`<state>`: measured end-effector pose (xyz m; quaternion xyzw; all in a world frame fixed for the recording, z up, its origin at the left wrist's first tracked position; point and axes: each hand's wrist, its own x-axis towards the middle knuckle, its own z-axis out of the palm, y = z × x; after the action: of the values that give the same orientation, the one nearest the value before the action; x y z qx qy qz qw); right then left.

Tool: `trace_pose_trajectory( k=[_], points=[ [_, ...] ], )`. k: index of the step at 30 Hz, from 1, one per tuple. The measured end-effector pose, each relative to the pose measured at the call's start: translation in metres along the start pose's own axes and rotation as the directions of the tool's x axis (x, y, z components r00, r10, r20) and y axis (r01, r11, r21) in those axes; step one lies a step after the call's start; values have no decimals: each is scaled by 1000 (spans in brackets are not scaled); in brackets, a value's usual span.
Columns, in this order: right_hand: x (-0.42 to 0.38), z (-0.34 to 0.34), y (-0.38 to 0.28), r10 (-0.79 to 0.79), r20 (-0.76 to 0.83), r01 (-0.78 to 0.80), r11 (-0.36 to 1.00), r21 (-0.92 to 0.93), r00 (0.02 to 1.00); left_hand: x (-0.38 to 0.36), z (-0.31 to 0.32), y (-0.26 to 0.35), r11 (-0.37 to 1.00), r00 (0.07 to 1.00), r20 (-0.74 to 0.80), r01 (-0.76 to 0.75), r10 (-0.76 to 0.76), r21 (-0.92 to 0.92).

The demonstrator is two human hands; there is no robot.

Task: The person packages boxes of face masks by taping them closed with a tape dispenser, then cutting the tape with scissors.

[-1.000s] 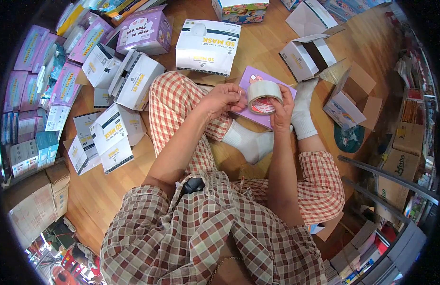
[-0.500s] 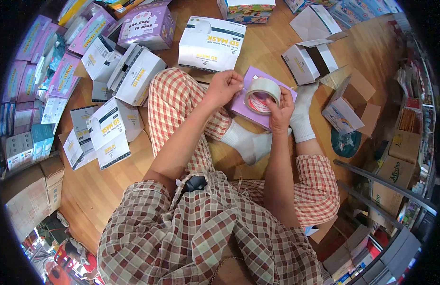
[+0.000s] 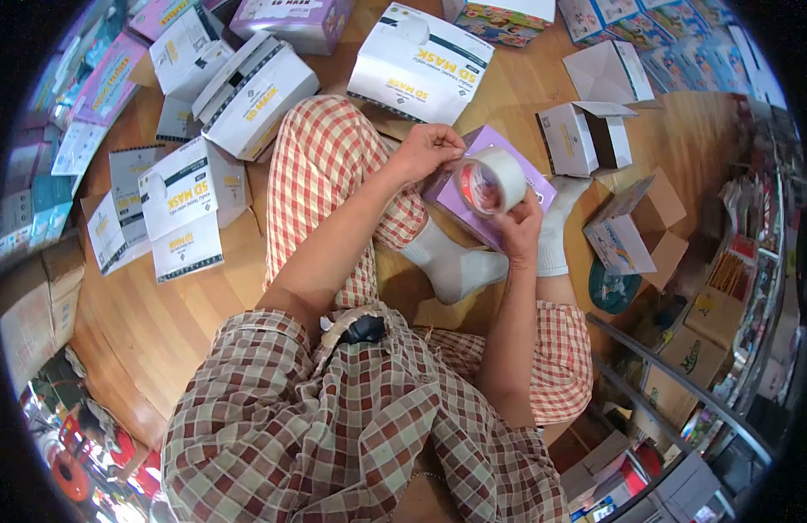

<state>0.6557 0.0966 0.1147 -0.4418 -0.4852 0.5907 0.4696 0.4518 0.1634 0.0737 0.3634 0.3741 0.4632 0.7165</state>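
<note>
A roll of clear tape [image 3: 499,179] is tilted above a purple box [image 3: 473,218] that stands on the floor between my legs. My right hand [image 3: 521,225] grips the lower right side of the roll. My left hand [image 3: 428,152] is pinched at the left of the roll, over the box's upper left edge; what its fingertips hold is too small to make out. A red and white label shows inside the roll's ring. White-socked feet [image 3: 456,261] lie below and beside the box.
A closed white mask box [image 3: 421,65] lies ahead. Opened white boxes [image 3: 181,209] are on the left. Open cartons [image 3: 582,139] stand at the right, near a dark green object [image 3: 614,286]. Metal rails [image 3: 682,375] and shelves are at lower right.
The camera view has shifted, so the surroundings sit differently. The tape roll is turned and tilted differently in my right hand. My left hand remains pinched beside it.
</note>
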Motion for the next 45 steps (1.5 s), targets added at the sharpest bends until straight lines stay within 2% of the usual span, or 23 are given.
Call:
trace_pose_trajectory(
  k=[1, 2, 3, 4, 5, 8, 10, 12, 16, 18, 23, 25, 29, 31, 35, 37, 38, 40, 41, 43, 44, 45],
  points=[
    [1, -3, 1, 16, -43, -15, 1000, 19, 999, 0, 0, -3, 1000, 1000, -15, -2, 2, -10],
    [6, -5, 4, -65, -54, 69, 995, 78, 996, 2, 1, -5, 997, 999, 14, -32, 31, 72],
    [9, -8, 5, -60, -41, 63, 995, 75, 997, 4, 2, -7, 986, 997, 47, -65, 59, 155],
    [13, -5, -2, -79, -27, 82, 990, 115, 996, 4, 4, -8, 986, 998, 20, -60, 57, 157],
    [15, -2, -7, -98, -18, 100, 983, 156, 995, 2, 4, -8, 987, 998, 12, -60, 59, 152],
    [15, -2, -7, -112, -31, 115, 985, 126, 993, 0, 3, -12, 993, 1000, -19, -16, 18, 119],
    [17, -8, -3, -104, -26, 106, 986, 127, 994, 0, 3, -15, 1000, 1000, 1, -2, 2, 18],
    [19, -14, 0, -122, -12, 121, 969, 215, 992, 0, 4, -15, 1000, 1000, -9, -4, 4, 19],
    [23, -11, -16, -64, 24, 60, 985, 164, 998, -2, 7, -16, 1000, 999, -52, -5, 4, -22],
    [25, -9, -21, -109, -34, 107, 993, -50, 993, -3, 9, -15, 999, 999, -47, -8, 6, -37],
    [28, -16, -27, -52, 0, 51, 997, 64, 999, -1, 11, -21, 997, 996, -57, -76, 75, -28],
    [31, -17, -25, -54, -8, 54, 998, 12, 999, 1, 12, -21, 999, 992, -123, -33, 30, -20],
    [32, -19, -23, -23, -18, 24, 998, 52, 1000, -1, 12, -21, 999, 994, -112, 3, 1, 38],
    [33, -16, -27, -27, -19, 27, 1000, 0, 999, 0, 14, -28, 973, 976, -163, -110, 145, 203],
    [34, -12, -35, -44, 6, 45, 992, -116, 999, -1, 15, -34, 975, 974, -155, -139, 167, 176],
    [37, -11, -37, -53, 16, 55, 983, -173, 998, -3, 18, -35, 972, 944, -262, -156, 200, 178],
    [38, -10, -38, -54, 18, 57, 983, -172, 998, -4, 18, -34, 971, 943, -263, -158, 202, 179],
    [39, -8, -38, -74, 7, 74, 980, -186, 997, -8, 19, -30, 906, 918, -264, -183, 297, 382],
    [38, -7, -39, -73, 4, 73, 980, -186, 997, -13, 20, -27, 907, 919, -262, -182, 295, 381],
    [40, -6, -41, -39, 5, 39, 985, -167, 999, -23, 24, -20, 571, 759, -116, -369, 640, 733],
    [41, -5, -42, -42, 1, 42, 985, -168, 999, -26, 24, -19, 570, 760, -112, -373, 641, 731],
    [42, -4, -44, -31, 0, 30, 981, -189, 1000, -30, 24, -18, 634, 822, -81, -369, 564, 680]
  ],
)
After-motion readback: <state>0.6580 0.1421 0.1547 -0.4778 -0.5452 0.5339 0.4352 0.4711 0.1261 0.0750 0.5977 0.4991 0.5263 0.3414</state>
